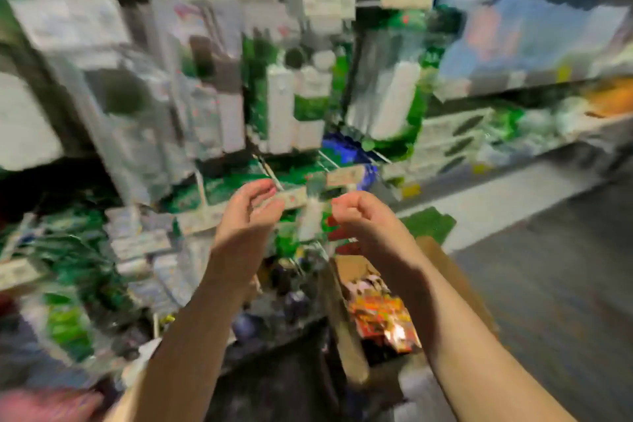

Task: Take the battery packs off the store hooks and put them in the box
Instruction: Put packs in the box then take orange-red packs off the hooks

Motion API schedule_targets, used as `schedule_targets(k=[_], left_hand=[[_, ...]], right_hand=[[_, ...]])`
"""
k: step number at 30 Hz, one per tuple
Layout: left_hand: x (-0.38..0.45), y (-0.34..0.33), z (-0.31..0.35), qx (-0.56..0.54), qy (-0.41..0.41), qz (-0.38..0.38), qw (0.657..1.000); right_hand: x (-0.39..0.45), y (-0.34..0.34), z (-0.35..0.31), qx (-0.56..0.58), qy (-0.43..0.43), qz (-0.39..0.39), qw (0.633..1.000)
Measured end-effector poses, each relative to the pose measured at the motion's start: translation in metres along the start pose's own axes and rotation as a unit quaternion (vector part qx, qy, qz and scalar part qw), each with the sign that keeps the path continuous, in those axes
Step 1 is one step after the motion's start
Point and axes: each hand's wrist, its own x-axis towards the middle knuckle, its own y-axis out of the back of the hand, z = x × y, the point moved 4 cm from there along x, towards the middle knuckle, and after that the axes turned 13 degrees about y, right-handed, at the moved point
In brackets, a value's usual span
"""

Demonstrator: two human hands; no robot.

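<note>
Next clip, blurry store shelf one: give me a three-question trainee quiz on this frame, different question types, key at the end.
1. True or false: both hands, left hand and right hand, are raised in front of the hanging packs.
2. Where is the cardboard box relative to the hands? A) above them B) below them, toward the right C) far left
3. Fill in: whether either hand grips a pack is ____ because of blur.

Key: 1 true; 2 B; 3 unclear. Red and orange packets lie in the box.
</note>
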Motion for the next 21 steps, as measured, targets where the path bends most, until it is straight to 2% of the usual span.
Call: schedule_targets(k=[3,5,7,15,21], left_hand=[[0.003,-0.04,-0.054,0.016,0.095,-0.056,0.994],[0.005,-0.057,-0.085,0.025,0.144,-0.064,0.987],[0.011,-0.075,-0.114,0.06,0.183,-0.082,0.978],[0.075,-0.119,-0.183,0.129,0.284,-0.174,0.934],[0.14,-0.147,-0.218,0.239,0.31,-0.213,0.895]], right_hand=[[-0.015,0.053,0.051,-0.004,-0.083,0.048,0.995],[-0.022,0.078,0.08,-0.012,-0.146,0.079,0.986],[-0.026,0.1,0.107,-0.04,-0.171,0.094,0.98],[-0.015,0.164,0.181,-0.048,-0.274,0.178,0.944],[0.011,0.196,0.215,-0.042,-0.319,0.239,0.916]])
